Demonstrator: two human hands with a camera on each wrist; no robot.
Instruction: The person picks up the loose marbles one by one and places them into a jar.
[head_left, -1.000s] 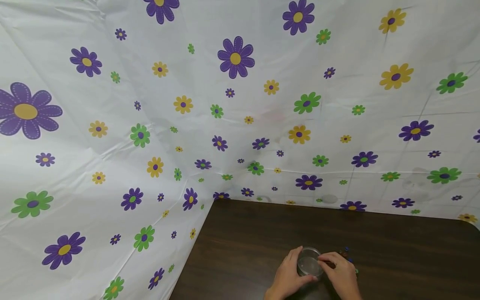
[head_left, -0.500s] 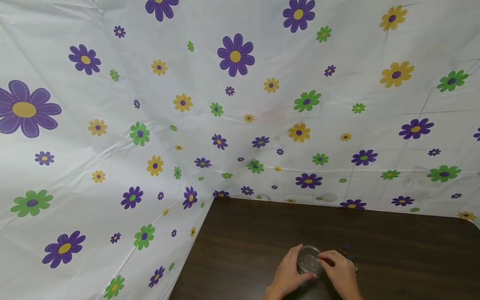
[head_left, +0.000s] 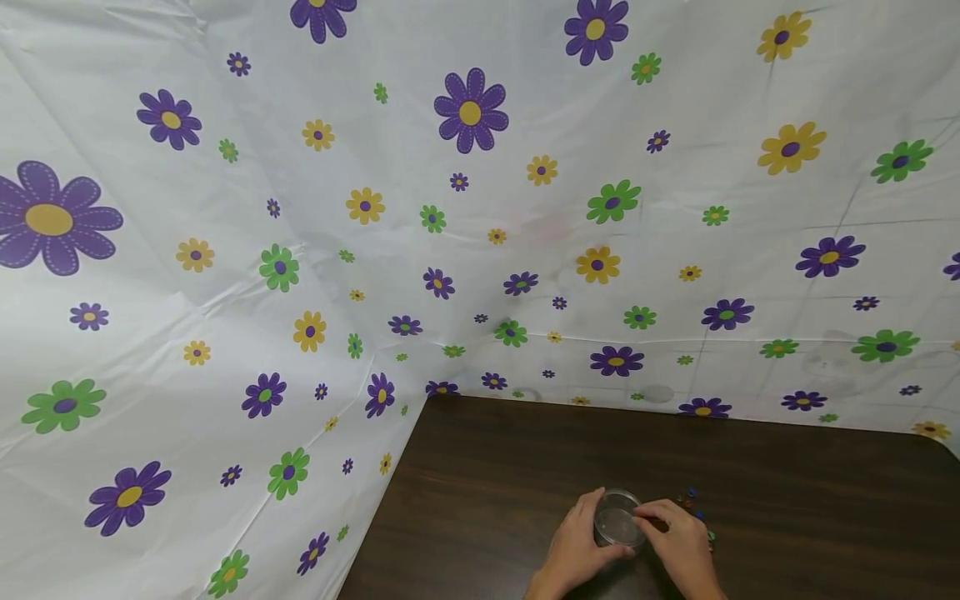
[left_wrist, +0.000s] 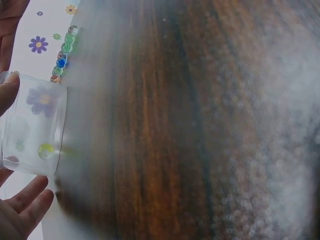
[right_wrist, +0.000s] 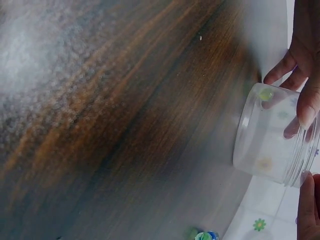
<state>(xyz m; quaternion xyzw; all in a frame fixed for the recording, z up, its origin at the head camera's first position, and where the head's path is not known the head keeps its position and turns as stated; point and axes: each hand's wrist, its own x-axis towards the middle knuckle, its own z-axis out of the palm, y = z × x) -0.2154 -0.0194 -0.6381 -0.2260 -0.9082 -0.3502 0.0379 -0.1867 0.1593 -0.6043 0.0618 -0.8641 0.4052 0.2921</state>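
A clear plastic jar (head_left: pixel 618 518) stands on the dark table, its mouth upward. My left hand (head_left: pixel 573 546) grips it from the left, the thumb on the near side and the fingers around the far side. My right hand (head_left: pixel 681 546) has its thumb and forefinger pinched together at the jar's right rim. Inside the jar, near the bottom, lies one yellow-green marble (left_wrist: pixel 46 151). Several glass marbles (left_wrist: pixel 61 62), blue, green and brownish, lie on the table beyond the jar in the left wrist view, close to my right hand.
The dark wood-grain table (head_left: pixel 480 467) reaches back to a white flower-print sheet (head_left: pixel 525 208) hanging behind and at the left. A few more marbles (right_wrist: pixel 204 235) show at the bottom edge of the right wrist view.
The head view has shifted slightly. Both hands stay at the jar in nearly the same pose.
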